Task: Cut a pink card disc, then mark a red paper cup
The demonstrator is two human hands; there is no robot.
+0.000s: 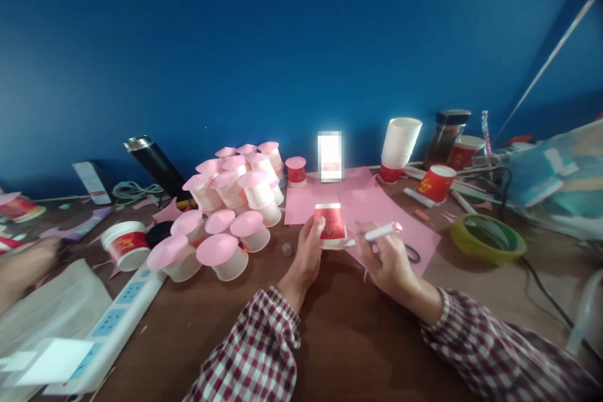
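Just above the table, my left hand [308,255] is wrapped round a red paper cup [331,225] with pale bands at both ends. Pinched in the fingers of my right hand [387,262] is a white marker pen [377,233] with a reddish end. Its tip points left, close to the cup's lower edge; whether it touches I cannot tell. Behind both hands lies a sheet of pink paper [325,196] on the brown table. A pair of scissors, judging by one dark handle loop [413,254], lies beside my right wrist.
Left of my hands stand several white cups with pink tops [221,248]. A power strip [120,320] lies at front left, near another person's blurred hand [28,264]. To the right are stacked cups [400,141], a red cup [436,183] and a tape roll [487,255].
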